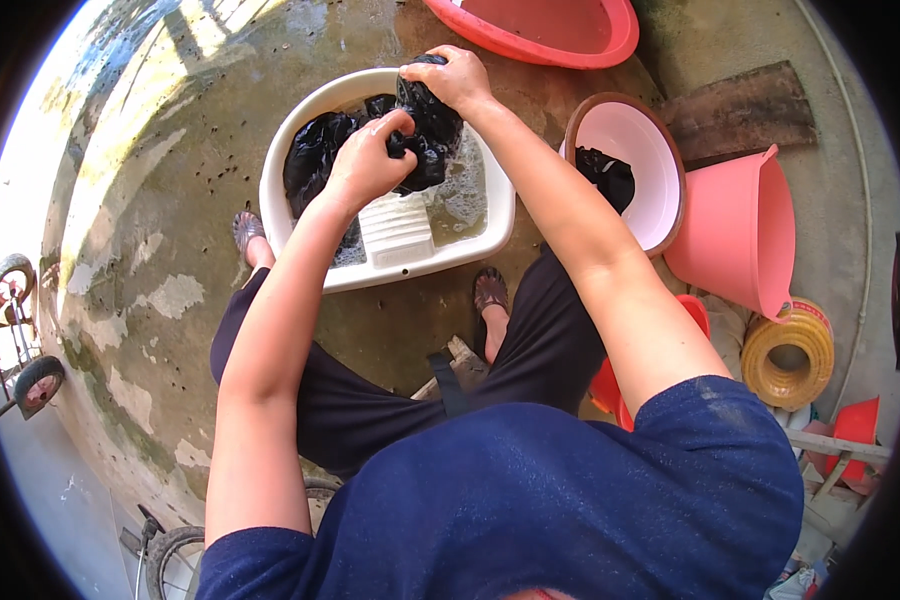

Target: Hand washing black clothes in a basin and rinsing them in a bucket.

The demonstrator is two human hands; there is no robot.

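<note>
Over a white washtub (pixel 502 205) my right hand (pixel 455 80) is closed round the upper end of a wet black cloth (pixel 432 122). Lower down and to the left, my left hand (pixel 368 160) grips the same cloth with curled fingers. Its lower part hangs just above the tub's ribbed washboard (pixel 397 228). More black cloth (pixel 315 155) lies soaking in the left side of the tub. Greyish soapy water (pixel 460 195) with foam shows on the right side.
Right of the tub stands a pink-white basin (pixel 655 165) with a black cloth piece (pixel 607 178) inside. Beyond are a tipped pink bucket (pixel 730 235), a yellow hose coil (pixel 788 355) and a wooden board (pixel 740 112). A red basin (pixel 540 30) sits at the far edge.
</note>
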